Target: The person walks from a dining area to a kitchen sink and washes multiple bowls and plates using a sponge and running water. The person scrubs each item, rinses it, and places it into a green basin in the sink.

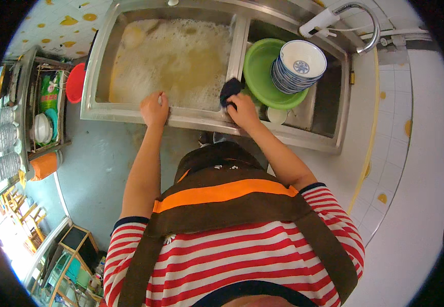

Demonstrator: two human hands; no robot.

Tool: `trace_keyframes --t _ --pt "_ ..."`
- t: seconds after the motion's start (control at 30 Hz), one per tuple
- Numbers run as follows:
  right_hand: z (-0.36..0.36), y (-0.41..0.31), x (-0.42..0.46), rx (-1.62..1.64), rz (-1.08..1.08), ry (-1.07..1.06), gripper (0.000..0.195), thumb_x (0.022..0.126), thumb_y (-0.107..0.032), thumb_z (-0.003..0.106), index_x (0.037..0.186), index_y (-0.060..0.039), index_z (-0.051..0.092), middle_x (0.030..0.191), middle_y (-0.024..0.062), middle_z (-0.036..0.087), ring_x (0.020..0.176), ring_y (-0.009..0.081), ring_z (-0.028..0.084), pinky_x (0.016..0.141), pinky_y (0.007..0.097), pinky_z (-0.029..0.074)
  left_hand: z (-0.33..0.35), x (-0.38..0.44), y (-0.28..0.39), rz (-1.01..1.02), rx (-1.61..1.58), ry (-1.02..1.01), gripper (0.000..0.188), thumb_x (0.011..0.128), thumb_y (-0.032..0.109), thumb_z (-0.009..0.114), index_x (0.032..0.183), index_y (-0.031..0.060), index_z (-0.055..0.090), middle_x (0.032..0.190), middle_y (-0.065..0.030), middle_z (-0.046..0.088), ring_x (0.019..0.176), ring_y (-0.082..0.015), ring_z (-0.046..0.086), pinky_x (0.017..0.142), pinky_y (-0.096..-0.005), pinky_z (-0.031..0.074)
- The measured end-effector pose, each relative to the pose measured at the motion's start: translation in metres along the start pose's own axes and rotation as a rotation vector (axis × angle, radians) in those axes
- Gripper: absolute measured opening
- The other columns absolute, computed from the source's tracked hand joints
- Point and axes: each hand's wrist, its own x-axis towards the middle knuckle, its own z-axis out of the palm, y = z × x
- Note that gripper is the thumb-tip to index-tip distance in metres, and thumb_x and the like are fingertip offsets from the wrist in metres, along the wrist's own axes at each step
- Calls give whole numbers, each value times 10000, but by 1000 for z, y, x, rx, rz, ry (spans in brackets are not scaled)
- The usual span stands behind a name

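Soapy, yellowish water fills the left basin of a stainless steel double sink. My left hand rests at the basin's front rim with loosely curled fingers; I see nothing held in it. At the divider between the basins, my right hand grips a dark cloth. Right of it, a green plastic basin stands in the right-hand sink bowl and carries a leaning stack of white and blue patterned bowls. A pale round dish lies partly under the green basin. Something pale shows in the suds at the back left.
A curved faucet rises at the back right. Left of the sink are a red plastic basin and a rack with dishes and a green packet. The tiled wall lies to the right.
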Motion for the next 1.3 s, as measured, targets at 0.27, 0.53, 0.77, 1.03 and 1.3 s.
trace_keyframes --t 0.27,0.53,0.77,1.03,1.3 --pt "94 -108 18 252 -376 66 160 656 -85 602 812 -48 598 912 163 538 896 357 515 766 442 418 3 4 -5 -36 -55 -139 338 910 313 417 876 84 664 824 -143 649 785 -343 594 722 -435 449" --pt "48 -19 -49 -87 -403 64 175 700 -129 598 866 -78 575 1000 81 580 949 274 528 783 407 393 -14 -8 5 217 -132 -137 225 878 258 520 889 90 669 845 -132 653 801 -320 602 724 -415 459" --pt "-84 98 -165 -342 38 289 202 698 -3 530 880 -47 607 1028 132 592 996 319 522 856 428 416 -9 -5 6 360 -75 -213 172 853 207 555 921 82 652 915 -114 647 865 -316 581 782 -404 432" --pt "-199 246 -260 -466 404 555 289 710 28 577 992 -32 557 1076 157 572 1030 346 515 916 430 400 36 5 136 531 -262 -291 213 832 111 543 1026 49 607 1070 -155 595 996 -341 540 885 -415 406" --pt "-248 312 -178 -426 313 589 242 767 6 542 1006 -28 550 1054 140 581 979 353 526 886 409 410 102 -18 219 359 -74 -271 333 774 34 546 1104 69 573 1334 -130 412 1249 -349 356 1027 -439 325"
